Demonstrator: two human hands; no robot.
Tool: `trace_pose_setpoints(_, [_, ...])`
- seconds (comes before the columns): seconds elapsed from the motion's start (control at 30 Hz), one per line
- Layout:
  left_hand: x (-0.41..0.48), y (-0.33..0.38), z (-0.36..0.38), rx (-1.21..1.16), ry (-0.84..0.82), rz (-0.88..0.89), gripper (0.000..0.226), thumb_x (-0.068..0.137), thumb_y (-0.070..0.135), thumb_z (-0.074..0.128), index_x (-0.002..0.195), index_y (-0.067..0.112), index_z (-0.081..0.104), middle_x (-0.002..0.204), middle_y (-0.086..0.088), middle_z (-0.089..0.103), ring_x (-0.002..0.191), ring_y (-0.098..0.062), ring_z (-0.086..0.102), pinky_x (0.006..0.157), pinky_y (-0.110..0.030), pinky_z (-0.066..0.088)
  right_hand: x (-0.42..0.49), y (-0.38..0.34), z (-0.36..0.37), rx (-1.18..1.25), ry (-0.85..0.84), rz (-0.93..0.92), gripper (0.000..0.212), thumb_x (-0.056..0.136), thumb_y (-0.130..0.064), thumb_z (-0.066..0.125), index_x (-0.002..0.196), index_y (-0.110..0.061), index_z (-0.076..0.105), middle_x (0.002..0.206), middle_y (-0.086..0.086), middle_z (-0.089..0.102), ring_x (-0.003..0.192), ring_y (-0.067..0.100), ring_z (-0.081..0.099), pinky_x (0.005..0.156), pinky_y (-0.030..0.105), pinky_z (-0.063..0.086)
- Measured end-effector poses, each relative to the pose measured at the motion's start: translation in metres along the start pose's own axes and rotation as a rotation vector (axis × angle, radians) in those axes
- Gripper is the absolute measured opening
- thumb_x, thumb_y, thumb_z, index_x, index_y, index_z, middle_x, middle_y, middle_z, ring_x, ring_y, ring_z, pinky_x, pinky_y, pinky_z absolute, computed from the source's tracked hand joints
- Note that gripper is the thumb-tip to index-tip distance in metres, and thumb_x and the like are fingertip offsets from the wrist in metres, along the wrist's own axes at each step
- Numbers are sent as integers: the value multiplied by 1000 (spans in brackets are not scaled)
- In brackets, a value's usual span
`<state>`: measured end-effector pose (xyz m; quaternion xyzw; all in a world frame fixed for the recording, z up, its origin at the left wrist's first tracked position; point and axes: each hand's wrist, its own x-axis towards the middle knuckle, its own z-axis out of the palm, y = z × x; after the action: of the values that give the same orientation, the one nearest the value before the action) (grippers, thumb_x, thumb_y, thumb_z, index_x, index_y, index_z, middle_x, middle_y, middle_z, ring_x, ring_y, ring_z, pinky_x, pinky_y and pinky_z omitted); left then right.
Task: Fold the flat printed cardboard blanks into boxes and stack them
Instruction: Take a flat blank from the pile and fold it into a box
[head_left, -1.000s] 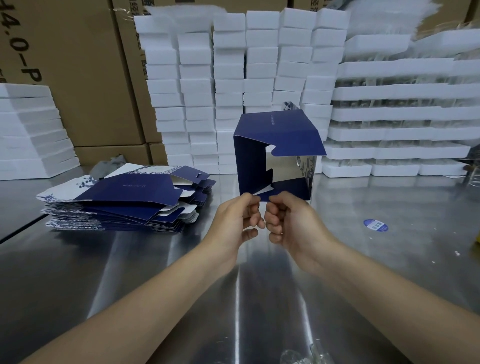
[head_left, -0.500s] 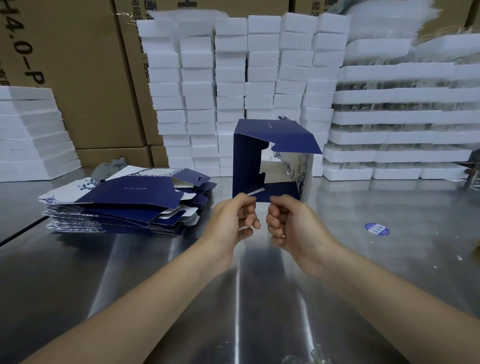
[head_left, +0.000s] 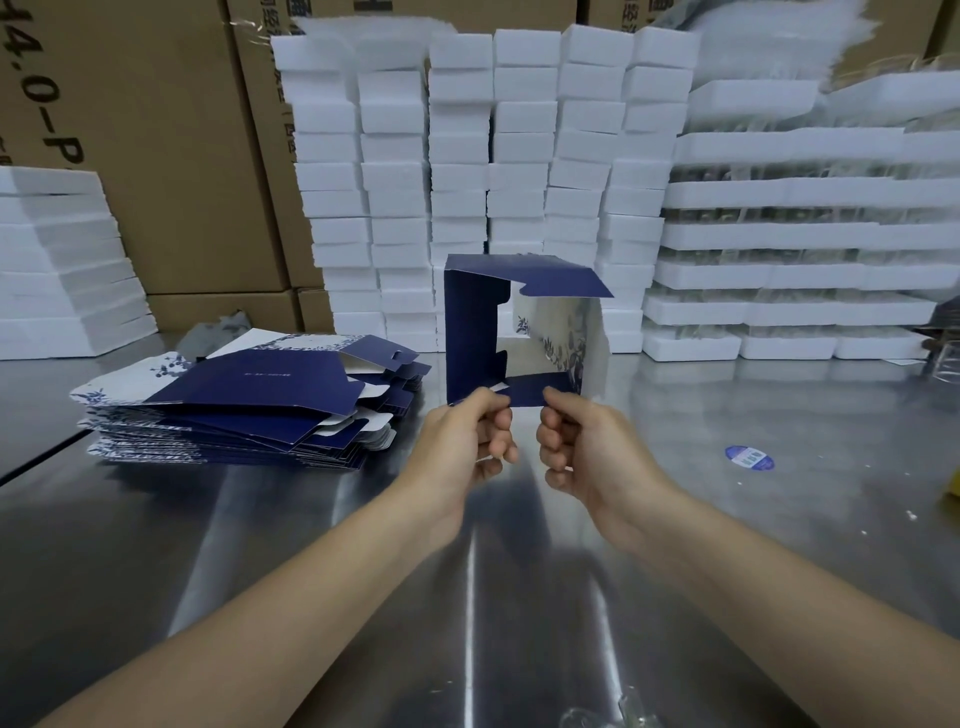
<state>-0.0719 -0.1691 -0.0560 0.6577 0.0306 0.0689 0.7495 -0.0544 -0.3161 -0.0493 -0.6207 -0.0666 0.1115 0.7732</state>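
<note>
A half-formed navy blue box (head_left: 470, 322) with a white floral inner panel is held up above the steel table (head_left: 260, 519), its near end open and its flaps loose. My left hand (head_left: 467, 441) pinches the lower left flap of the box. My right hand (head_left: 582, 447) pinches the lower right flap, thumb on top. Both hands sit side by side just under the box. A pile of flat blue-and-white printed blanks (head_left: 244, 400) lies on the table to the left.
Columns of white foam blocks (head_left: 467, 156) stand behind the box, with foam trays (head_left: 789, 239) at right and more foam (head_left: 62, 270) at far left. Brown cartons (head_left: 156, 130) fill the back. A round blue sticker (head_left: 749, 458) lies on the table at right.
My hands have drawn slightly apart along the box's lower edge. The top flap has come down flatter and the box sits a little lower and squarer.
</note>
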Motion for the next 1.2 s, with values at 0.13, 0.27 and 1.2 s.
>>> trace_pose_setpoints(0.13, [-4, -1, 3, -3, 5, -23, 34, 96, 34, 63, 64, 25, 58, 56, 2, 47, 58, -15, 57, 72, -35, 41, 2, 1, 0, 35, -16, 13, 38, 106, -29, 55, 69, -21, 54, 60, -3, 51, 46, 11, 41, 44, 21, 35])
trace_pose_setpoints(0.27, [-5, 1, 4, 4, -15, -20, 36, 101, 34, 61, 66, 23, 59, 56, 2, 48, 57, -14, 58, 72, -34, 42, 1, -1, 0, 15, -63, 30, 39, 105, -32, 58, 67, -22, 56, 61, -3, 52, 47, 10, 43, 46, 22, 36])
trace_pose_setpoints(1.2, [-5, 6, -5, 258, 176, 431, 97, 88, 10, 82, 152, 62, 31, 158, 10, 38, 140, -8, 49, 116, -38, 44, 30, -7, -56, -1085, 444, -586, 30, 103, -53, 43, 87, -28, 41, 71, -9, 60, 66, 19, 58, 53, 34, 33])
